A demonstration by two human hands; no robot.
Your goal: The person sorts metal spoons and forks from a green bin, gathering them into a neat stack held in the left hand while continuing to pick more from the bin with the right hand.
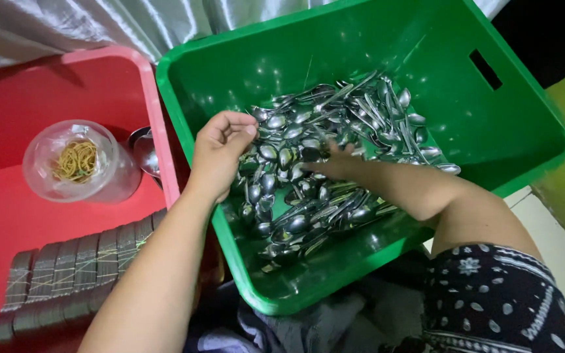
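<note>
Two bare hands are working inside a green plastic crate [243, 59], where a heap of metal spoons [335, 163] is lying across its floor. The left hand [220, 153] is hovering over the heap's near edge, curled closed, though what it is pinching cannot be told, while the right hand [335, 163] is reaching flat into the spoons, fingers buried, its grip not showing. Beside it, a red crate [158, 131] is holding a clear jar of rubber bands [76, 162] and banded spoon bundles [73, 268].

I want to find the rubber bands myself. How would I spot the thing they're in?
Look at the red crate left of the green crate full of spoons. Near its upper left stands a small clear plastic container. It alone is see-through, with a yellowish tangle of rubber bands inside.
</note>
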